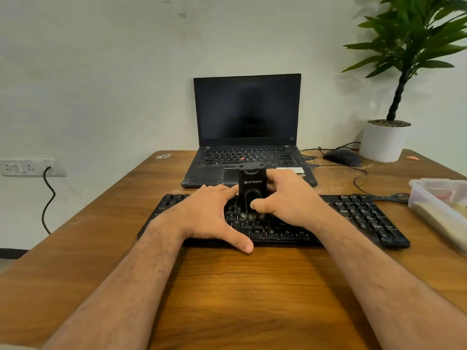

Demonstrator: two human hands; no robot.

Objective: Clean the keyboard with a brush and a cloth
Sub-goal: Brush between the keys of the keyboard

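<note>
A black keyboard (273, 219) lay on the wooden worktop (252, 286) before an open laptop (249, 130). The right hand (290, 198) closed its fingers around an upright black brush (250, 186) over the keys; the left hand (209, 213) rested open, flat on the keyboard.

The hands (252, 210) hide the keyboard's (366, 215) middle keys.

One head-worn wide-angle view, facing forward and down

The camera looks from above the near edge of the wooden table (252, 286), close over both forearms, toward the keyboard (353, 213), the laptop (247, 109) and the wall (101, 59) behind; the edges bow outward.
</note>
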